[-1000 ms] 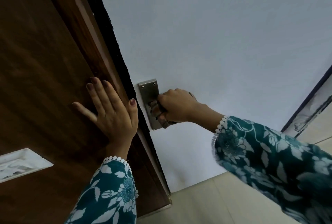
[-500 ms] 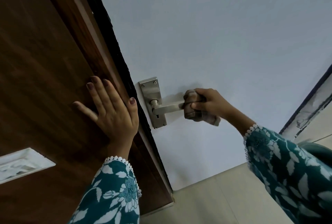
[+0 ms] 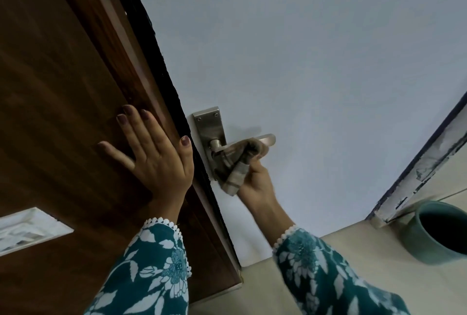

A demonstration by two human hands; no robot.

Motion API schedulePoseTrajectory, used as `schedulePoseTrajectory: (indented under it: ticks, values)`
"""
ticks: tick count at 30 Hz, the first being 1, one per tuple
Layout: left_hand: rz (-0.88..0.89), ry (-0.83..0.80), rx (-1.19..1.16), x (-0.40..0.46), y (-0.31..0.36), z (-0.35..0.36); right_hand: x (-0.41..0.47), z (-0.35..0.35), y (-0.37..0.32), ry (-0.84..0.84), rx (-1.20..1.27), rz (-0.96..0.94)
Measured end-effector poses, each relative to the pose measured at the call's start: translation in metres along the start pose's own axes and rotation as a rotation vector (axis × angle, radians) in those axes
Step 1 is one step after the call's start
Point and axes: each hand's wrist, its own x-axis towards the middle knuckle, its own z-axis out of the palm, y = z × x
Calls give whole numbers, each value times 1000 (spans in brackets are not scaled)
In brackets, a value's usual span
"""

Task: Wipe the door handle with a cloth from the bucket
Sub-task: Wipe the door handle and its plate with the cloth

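Cloth [image 3: 238, 163]: right hand [image 3: 255, 183] has dropped beneath handle [image 3: 262, 141], still clutching it; underside wiping under way. Left hand [image 3: 154, 160]: stays flat, fingers spread.

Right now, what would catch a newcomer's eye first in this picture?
Probably the right hand in the middle, pressing a grey cloth up against the metal door handle on the pale door. Next, the left hand spread flat on the dark wooden frame, then the teal bucket at the lower right.

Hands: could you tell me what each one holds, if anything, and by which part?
The right hand grips the cloth by its bunched middle, against the handle. The left hand holds nothing.
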Motion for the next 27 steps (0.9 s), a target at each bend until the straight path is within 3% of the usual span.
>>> schedulePoseTrajectory:
  ticks: [5,11,15,23,27]
  values:
    - [33,2,-3,0,-1,-1,0,5,28,27,-80,-71]
    - [26,-5,-21,0,-3,-2,-6,0,-37,-3,-277,-191]
    - [3,-6,-12,0,-1,-1,-15,14,-67,70,-422,-265]
    - [-8,-6,-25,-1,3,0,6,-8,-34,-66,-141,-246]
    - [-2,-6,-30,0,2,-1,2,4,9,-20,-197,-175]
